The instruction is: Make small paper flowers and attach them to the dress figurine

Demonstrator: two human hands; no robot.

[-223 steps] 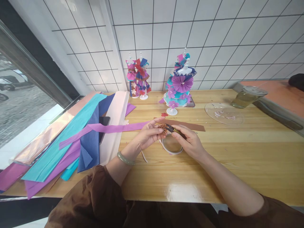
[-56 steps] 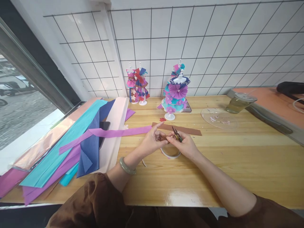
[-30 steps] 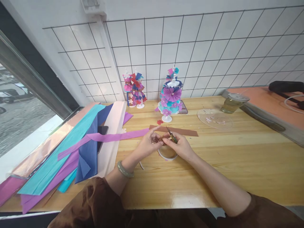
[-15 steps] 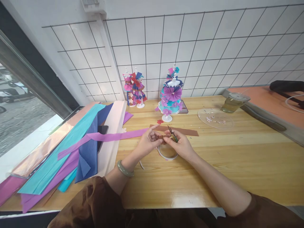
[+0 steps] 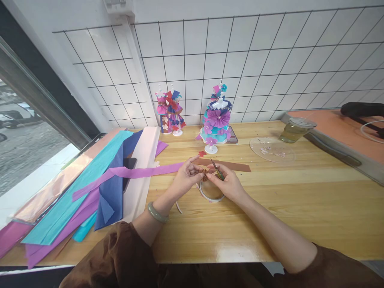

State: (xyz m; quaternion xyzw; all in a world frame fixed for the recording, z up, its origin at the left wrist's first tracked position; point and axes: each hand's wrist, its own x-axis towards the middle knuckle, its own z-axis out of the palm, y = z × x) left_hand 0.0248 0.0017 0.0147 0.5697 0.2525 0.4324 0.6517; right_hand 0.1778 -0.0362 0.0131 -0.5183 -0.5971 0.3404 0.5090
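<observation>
Where the white ring (image 5: 214, 200) lay: low in front, flat on the desk (image 5: 270, 216).
Left hand (image 5: 189, 175): pinched one edge of the brown pleated rosette (image 5: 205, 175)!
Right hand (image 5: 226, 181): gripped the snips (image 5: 217, 170), blades pointing away, and touched the other edge, rosette caught between the two hands!
Brown strip (image 5: 235, 165): lay flat just beyond.
Dressed stand (image 5: 217, 121): rose upright farther back.

The rosette (image 5: 204, 175) looks like matt paper, the table (image 5: 288, 208) glossy wood

Passage lies open over the wooden table (image 5: 312, 196) rightward of the right fingers (image 5: 217, 181), while the dress stand (image 5: 215, 130) blocks straight ahead.
</observation>
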